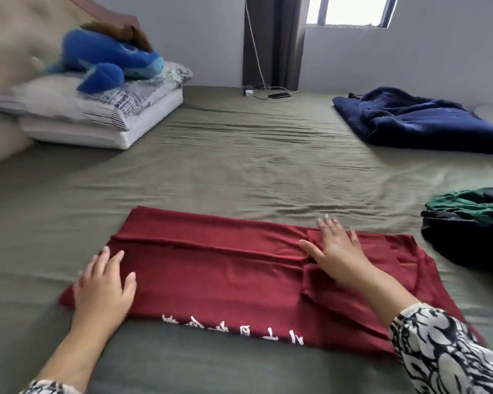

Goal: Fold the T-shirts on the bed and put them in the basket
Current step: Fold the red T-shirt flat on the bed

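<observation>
Head view: left hand (103,282), right hand (336,245) flat on red T-shirt (225,274); clothes pile (467,223) right, blue plush (111,61) far-left.

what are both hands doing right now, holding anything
Left hand: open, fingers flat on the red T-shirt, holding nothing.
Right hand: open, pressing flat on the same shirt, holding nothing.

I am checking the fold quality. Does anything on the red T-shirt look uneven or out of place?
Yes. The red T-shirt is folded unevenly: its right end, beyond the right hand, is bunched and flares wider than the left end under the left hand. Both hands press it flat.
</observation>
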